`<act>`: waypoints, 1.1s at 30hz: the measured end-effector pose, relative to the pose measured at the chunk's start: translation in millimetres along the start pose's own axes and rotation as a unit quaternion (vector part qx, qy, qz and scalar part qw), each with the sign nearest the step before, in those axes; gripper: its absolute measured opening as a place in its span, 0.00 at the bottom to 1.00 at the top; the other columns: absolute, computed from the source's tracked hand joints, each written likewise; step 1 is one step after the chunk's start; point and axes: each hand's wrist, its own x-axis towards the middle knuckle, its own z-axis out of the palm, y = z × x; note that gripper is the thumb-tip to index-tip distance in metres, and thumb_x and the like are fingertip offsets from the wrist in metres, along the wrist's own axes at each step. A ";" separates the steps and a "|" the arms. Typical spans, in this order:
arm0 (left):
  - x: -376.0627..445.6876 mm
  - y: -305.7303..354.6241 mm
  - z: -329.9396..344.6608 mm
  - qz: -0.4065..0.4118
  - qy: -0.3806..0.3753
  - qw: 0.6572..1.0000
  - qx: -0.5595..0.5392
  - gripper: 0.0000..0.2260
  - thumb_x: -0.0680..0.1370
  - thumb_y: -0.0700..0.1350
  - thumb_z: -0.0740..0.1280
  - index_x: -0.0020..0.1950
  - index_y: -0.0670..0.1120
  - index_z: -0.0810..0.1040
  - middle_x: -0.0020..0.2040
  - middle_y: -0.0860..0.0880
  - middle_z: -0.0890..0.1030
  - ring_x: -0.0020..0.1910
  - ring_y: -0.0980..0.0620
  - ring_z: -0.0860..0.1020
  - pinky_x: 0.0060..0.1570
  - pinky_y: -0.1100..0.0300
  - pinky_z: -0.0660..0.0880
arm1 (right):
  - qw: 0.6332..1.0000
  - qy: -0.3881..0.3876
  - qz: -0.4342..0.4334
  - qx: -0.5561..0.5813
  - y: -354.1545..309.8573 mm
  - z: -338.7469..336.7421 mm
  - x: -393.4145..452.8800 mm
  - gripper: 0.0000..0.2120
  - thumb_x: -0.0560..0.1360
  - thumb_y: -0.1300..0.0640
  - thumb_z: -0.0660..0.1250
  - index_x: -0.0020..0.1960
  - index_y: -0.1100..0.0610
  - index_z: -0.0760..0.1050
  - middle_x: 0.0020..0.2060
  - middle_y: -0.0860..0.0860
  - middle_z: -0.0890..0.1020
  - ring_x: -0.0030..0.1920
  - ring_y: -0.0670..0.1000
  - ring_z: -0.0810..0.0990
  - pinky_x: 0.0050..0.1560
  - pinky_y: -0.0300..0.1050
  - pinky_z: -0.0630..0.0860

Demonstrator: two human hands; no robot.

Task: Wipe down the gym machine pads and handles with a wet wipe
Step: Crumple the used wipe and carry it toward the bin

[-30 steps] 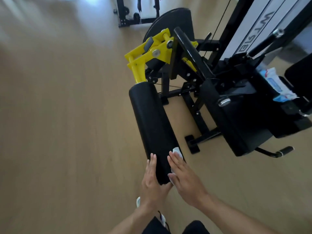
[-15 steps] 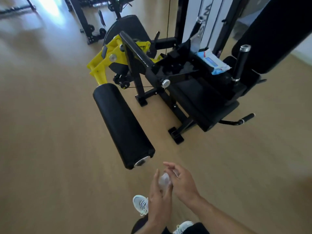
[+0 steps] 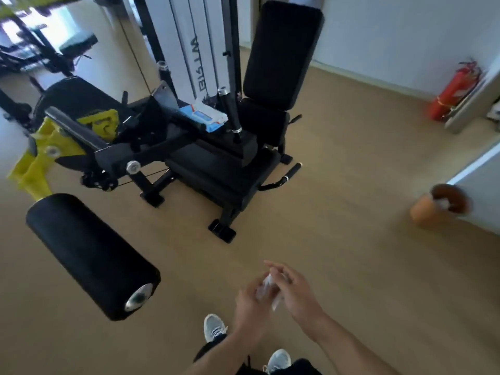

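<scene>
Off the black cylindrical foam roller pad now at 9 o'clock, left hand and right hand bunching the crumpled white wet wipe between them at 6 o'clock, probably refolding or binning next.

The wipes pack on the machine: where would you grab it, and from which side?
Probably from above, fingers pinching the long edges of the wipes pack. It lies flat on the frame beside the upright handle, so its right side looks crowded. Both hands, left hand and right hand, hold a used wipe.
</scene>
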 end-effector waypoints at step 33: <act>271.4 166.8 283.4 0.042 -0.256 0.948 0.182 0.05 0.80 0.50 0.70 0.54 0.52 0.84 0.45 0.55 0.87 0.43 0.60 0.84 0.46 0.63 0.79 | 0.800 0.389 0.121 0.440 -27.7 -325.6 153.5 0.13 0.81 0.53 0.68 0.53 0.63 0.83 0.41 0.58 0.86 0.39 0.56 0.85 0.37 0.48 0.79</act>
